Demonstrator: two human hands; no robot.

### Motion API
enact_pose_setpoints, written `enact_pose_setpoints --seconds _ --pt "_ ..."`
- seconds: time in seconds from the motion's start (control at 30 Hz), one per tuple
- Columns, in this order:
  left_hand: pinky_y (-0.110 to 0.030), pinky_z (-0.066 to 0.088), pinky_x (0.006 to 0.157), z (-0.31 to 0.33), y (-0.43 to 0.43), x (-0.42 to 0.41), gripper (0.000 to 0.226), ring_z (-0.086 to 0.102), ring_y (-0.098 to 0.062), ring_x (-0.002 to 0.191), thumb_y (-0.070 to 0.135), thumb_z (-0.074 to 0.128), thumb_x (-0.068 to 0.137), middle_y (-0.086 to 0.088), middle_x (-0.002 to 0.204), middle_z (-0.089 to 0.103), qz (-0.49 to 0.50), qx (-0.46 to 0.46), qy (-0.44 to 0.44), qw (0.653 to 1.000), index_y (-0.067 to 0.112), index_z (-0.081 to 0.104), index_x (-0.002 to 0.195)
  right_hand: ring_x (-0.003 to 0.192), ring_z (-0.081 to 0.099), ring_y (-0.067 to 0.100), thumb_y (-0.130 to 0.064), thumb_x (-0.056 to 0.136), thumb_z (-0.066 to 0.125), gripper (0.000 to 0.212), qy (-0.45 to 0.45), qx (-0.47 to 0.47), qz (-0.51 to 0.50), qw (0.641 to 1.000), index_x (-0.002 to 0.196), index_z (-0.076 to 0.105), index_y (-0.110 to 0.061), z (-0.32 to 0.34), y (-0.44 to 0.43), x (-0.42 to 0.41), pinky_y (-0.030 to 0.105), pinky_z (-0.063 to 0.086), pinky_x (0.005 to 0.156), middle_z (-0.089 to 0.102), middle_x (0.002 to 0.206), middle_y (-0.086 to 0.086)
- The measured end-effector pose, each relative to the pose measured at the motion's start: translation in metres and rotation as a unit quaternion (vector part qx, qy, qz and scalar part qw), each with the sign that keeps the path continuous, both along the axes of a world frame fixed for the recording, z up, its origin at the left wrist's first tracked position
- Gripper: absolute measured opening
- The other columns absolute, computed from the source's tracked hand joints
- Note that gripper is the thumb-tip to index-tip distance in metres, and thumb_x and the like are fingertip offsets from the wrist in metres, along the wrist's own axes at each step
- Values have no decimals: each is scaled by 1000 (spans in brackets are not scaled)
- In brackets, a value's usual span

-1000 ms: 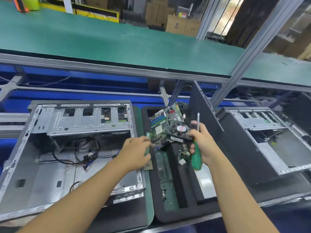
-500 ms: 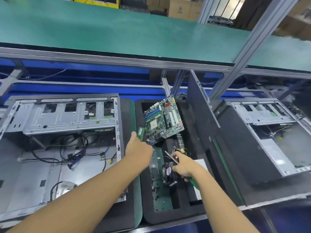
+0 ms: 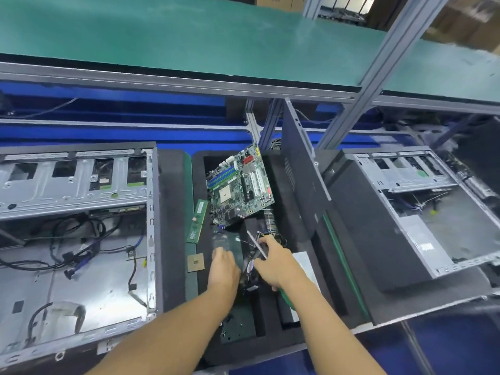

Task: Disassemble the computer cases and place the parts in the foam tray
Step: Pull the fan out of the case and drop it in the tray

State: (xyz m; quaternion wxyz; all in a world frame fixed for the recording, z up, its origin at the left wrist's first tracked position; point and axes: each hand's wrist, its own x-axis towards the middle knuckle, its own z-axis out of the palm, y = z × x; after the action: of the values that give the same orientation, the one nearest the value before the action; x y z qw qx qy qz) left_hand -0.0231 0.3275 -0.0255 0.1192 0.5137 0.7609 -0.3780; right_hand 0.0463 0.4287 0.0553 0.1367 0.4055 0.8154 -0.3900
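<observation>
Left hand [image 3: 224,269] has let go of the green memory stick [image 3: 197,221], which now lies on the black foam tray's [image 3: 257,353] left rim. The hand has pulled back beside the right hand [image 3: 276,263], fingers relaxed. Right fingers grip a green-handled screwdriver [image 3: 286,299] at the black cooler fan [image 3: 250,272] in the tray; green motherboard [image 3: 240,185] leans at its far end, open grey steel case [image 3: 75,239] left on the bench.
</observation>
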Motion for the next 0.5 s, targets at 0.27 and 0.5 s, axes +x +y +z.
enact_pose_setpoints --seconds 0.27,0.5 --pt "-38 51 82 2 -1 0 75 58 -31 106 19 72 85 -17 145 25 194 339 -163 906 12 25 143 65 57 18 -22 88 58 37 69 29 -62 995 123 54 -33 19 13 -4 32 54 50 65 94 1" --pt "-36 39 111 -14 -9 6 64 46 -21 134 3 44 97 -2 156 36 383 426 -462 677 20 23 155 55 55 6 -27 84 59 29 183 75 -108 974 109 55 -42 42 26 -13 20 44 47 66 75 -12"
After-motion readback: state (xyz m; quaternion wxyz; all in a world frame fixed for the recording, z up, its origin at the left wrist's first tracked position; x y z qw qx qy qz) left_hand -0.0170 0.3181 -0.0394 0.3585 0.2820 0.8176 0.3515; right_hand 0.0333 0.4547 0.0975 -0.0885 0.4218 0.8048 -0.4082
